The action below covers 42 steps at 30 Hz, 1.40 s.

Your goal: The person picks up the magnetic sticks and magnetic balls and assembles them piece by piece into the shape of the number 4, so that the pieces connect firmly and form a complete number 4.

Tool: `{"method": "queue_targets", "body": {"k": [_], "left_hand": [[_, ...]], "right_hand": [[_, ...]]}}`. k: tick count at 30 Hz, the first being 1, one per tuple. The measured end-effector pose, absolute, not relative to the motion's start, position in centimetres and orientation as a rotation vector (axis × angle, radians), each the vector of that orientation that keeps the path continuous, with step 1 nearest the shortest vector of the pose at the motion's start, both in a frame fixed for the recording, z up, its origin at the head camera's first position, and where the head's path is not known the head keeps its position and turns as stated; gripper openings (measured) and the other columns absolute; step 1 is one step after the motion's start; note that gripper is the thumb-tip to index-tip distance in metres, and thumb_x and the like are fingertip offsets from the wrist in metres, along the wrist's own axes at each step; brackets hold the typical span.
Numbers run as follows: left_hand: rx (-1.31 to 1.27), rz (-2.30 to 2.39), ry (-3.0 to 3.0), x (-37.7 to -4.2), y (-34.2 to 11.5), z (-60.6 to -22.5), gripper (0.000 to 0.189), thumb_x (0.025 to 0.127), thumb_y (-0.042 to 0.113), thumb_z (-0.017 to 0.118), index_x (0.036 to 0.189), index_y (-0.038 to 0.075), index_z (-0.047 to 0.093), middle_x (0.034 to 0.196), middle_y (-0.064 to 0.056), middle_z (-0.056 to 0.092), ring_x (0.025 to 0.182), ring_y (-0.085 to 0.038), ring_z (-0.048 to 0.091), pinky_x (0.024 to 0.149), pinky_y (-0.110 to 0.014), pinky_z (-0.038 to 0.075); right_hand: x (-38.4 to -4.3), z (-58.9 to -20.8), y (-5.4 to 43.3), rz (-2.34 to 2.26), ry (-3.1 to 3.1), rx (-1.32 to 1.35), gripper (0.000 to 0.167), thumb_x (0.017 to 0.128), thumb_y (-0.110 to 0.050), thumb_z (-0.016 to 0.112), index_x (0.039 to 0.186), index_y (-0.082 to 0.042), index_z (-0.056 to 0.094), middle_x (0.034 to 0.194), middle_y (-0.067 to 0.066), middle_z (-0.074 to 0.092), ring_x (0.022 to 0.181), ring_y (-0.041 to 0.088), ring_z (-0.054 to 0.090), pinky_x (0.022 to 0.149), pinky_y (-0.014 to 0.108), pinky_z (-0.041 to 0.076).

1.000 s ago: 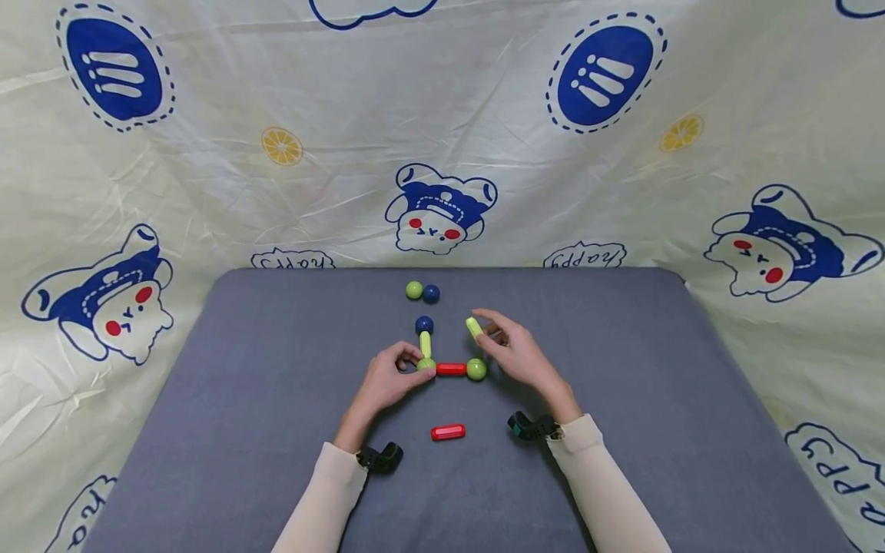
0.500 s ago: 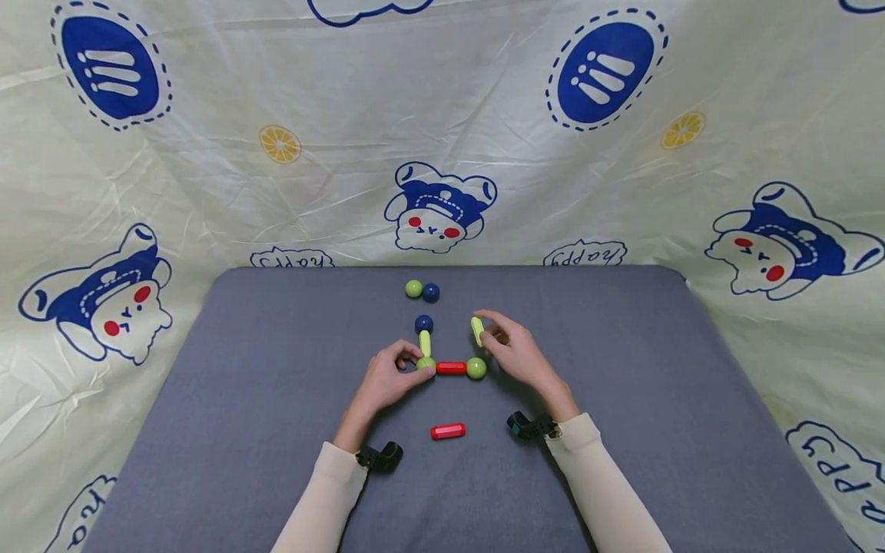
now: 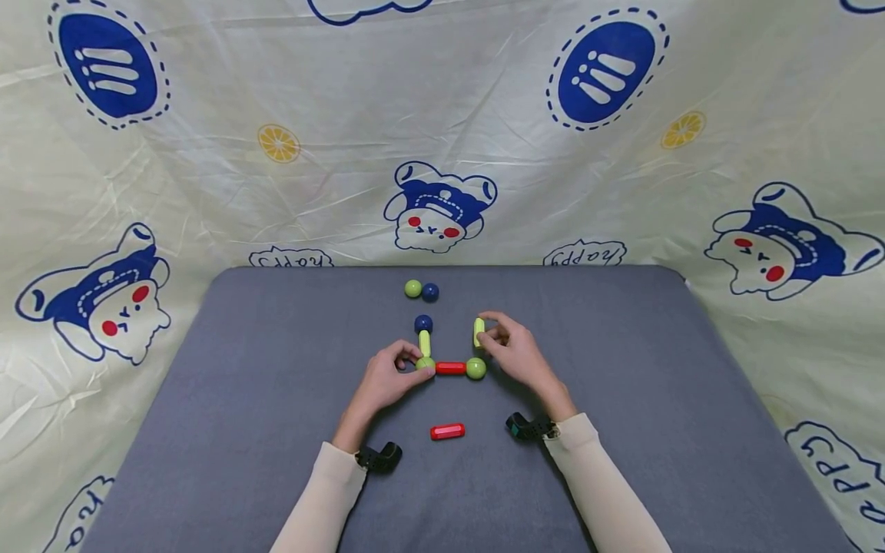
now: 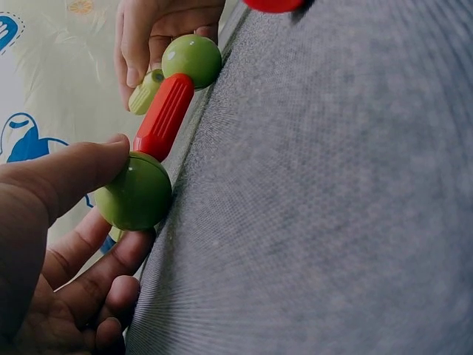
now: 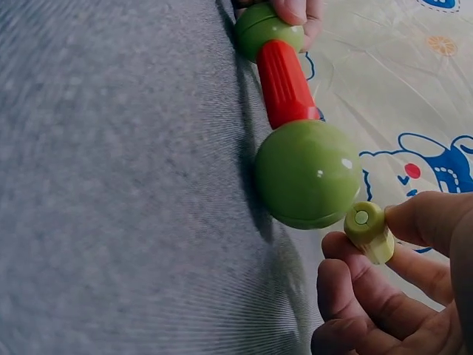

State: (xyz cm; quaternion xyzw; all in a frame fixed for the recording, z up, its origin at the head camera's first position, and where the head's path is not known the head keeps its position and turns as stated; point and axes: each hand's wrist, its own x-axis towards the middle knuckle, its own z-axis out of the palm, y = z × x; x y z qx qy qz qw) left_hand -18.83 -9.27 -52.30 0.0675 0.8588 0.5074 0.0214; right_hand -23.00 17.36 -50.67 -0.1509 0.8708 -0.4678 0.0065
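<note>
My left hand grips a green ball between thumb and fingers. A red rod joins that ball to a second green ball on the right. From the gripped ball a yellow-green rod runs away from me to a dark blue ball. My right hand pinches another yellow-green rod, whose round end with a pale centre faces the right wrist camera. In the head view this rod points straight away from me, just beyond the right green ball.
A loose red rod lies nearer me, between the forearms. Farther back, a green ball and a dark blue ball sit side by side. The grey cloth-covered table meets a printed curtain behind.
My right hand has turned the yellow-green rod from slanted to nearly in line with the right green ball, shifting it slightly right. The left hand keeps its hold on its ball.
</note>
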Motion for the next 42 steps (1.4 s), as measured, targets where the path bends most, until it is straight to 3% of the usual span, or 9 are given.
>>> {"method": "queue_targets", "body": {"k": [12, 42], "left_hand": [[0.217, 1.564, 2.663, -18.74, -9.23, -52.39, 0.027, 0.085, 0.028, 0.085, 0.103, 0.014, 0.070, 0.098, -0.002, 0.073, 0.086, -0.016, 0.054, 0.080, -0.031, 0.042], [0.215, 1.558, 2.669, -18.86, -9.28, -52.36, 0.028, 0.085, 0.029, 0.085, 0.102, 0.013, 0.070, 0.098, -0.002, 0.073, 0.086, -0.016, 0.054, 0.081, -0.031, 0.043]], "right_hand": [[-22.78, -51.26, 17.26, -1.388, 2.747, -0.412, 0.037, 0.101, -0.021, 0.066, 0.136, -0.007, 0.062, 0.097, 0.009, 0.077, 0.075, 0.014, 0.063, 0.070, 0.032, 0.048], [-22.64, -50.96, 17.02, -1.291, 2.721, -0.474, 0.042, 0.101, -0.023, 0.067, 0.139, -0.007, 0.060, 0.100, 0.008, 0.074, 0.079, 0.014, 0.062, 0.073, 0.034, 0.048]]}}
